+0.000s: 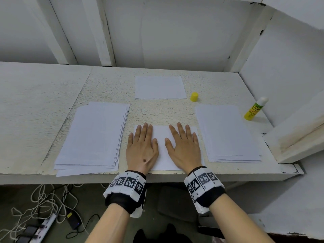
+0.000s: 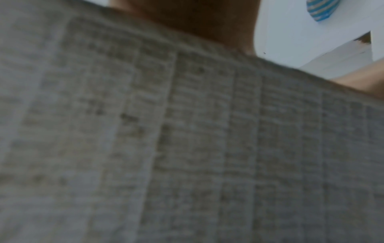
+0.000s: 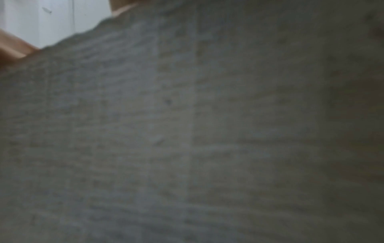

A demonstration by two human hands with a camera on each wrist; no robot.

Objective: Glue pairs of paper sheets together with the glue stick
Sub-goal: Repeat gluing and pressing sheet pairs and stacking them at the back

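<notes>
Both hands, my left hand (image 1: 142, 148) and right hand (image 1: 184, 148), lie flat, fingers straight, pressing the sheet (image 1: 162, 151); glue stick (image 1: 255, 109) stands uncapped.

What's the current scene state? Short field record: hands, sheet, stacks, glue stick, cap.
left hand: flat, pressing the center sheet
right hand: flat, pressing the same sheet
left paper stack: fanned, untouched
right paper stack: neater, untouched
far sheet: lies alone beyond the hands
glue stick: upright, uncapped, far right
yellow cap: standing apart on the table
</notes>
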